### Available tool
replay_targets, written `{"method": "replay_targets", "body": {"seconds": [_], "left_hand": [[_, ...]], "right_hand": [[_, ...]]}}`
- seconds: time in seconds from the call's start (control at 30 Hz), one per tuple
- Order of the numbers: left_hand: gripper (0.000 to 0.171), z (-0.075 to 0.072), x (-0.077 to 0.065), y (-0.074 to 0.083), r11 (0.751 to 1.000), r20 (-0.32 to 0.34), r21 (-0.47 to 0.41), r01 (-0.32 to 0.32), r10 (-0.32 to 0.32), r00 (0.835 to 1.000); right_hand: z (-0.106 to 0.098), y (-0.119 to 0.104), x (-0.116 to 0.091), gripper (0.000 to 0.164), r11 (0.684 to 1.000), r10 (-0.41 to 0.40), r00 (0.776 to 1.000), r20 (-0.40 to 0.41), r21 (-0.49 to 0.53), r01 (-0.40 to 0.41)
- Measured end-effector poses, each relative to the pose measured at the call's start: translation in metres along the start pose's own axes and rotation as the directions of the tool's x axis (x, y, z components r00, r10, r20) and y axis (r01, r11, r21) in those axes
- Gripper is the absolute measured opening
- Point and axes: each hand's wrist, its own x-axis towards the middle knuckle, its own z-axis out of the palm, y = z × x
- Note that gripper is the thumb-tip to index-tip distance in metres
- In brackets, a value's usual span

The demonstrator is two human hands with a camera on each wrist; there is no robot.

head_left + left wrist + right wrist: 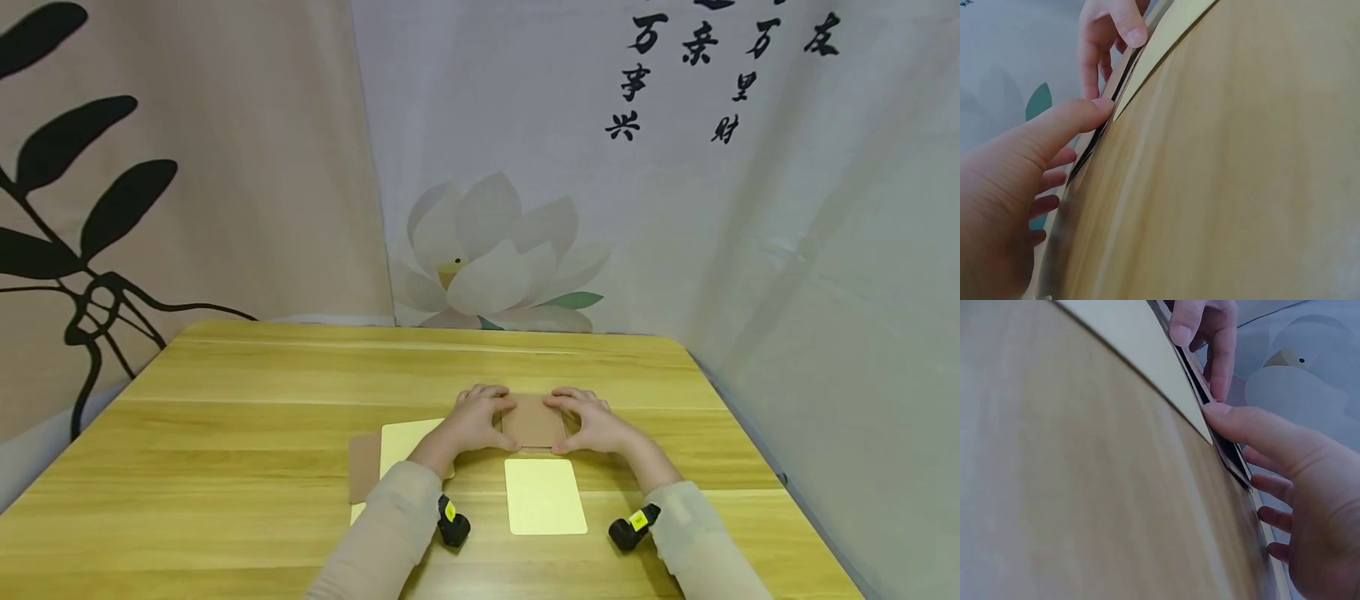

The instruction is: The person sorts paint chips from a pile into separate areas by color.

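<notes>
Your left hand point(476, 421) and right hand point(592, 425), fingers half-curled, pinch opposite sides of the brown card point(533, 422) midway between them.

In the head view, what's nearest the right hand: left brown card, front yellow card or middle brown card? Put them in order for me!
1. Middle brown card: touching the right hand, on its left.
2. Front yellow card: on the near side.
3. Left brown card: well over left.

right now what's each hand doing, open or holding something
Left hand: holding the brown square by its left side.
Right hand: holding the same square by its right side.
</notes>
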Motion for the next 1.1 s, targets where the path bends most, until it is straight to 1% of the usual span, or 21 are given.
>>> {"method": "replay_targets", "body": {"seconds": [0.13,0.4,0.53,0.63,0.73,0.87,1.1], "left_hand": [[0.074,0.001,0.001,-0.001,1.0,0.013,-0.002,0.014,-0.014,1.0],[0.072,0.001,0.0,-0.001,1.0,0.019,-0.017,0.01,-0.01,1.0],[0.072,0.001,-0.003,-0.001,1.0,0.014,-0.027,0.004,-0.003,1.0],[0.071,0.0,-0.007,0.0,0.999,-0.008,-0.043,-0.021,0.02,1.0],[0.071,-0.002,-0.013,0.002,0.997,-0.045,-0.06,-0.049,0.047,0.998],[0.074,-0.003,-0.022,0.003,0.995,-0.082,-0.07,-0.064,0.058,0.995],[0.075,-0.005,-0.034,0.006,0.996,-0.106,-0.037,-0.077,0.072,0.992]], "right_hand": [[0.0,0.001,0.0,0.081,1.0,0.001,1.0,0.006,0.007,-0.001],[0.001,-0.001,-0.001,0.081,1.0,0.01,1.0,0.019,-0.012,-0.01],[0.001,-0.003,-0.003,0.081,1.0,0.011,1.0,0.006,-0.013,-0.011],[0.002,-0.006,-0.006,0.08,1.0,0.018,1.0,-0.02,-0.006,-0.018],[0.003,-0.008,-0.009,0.079,1.0,0.016,0.998,-0.056,-0.004,-0.016],[0.004,-0.013,-0.012,0.079,1.0,-0.005,0.996,-0.093,-0.007,0.004],[0.008,-0.031,-0.018,0.081,0.999,-0.037,0.993,-0.11,-0.027,0.034]]}}
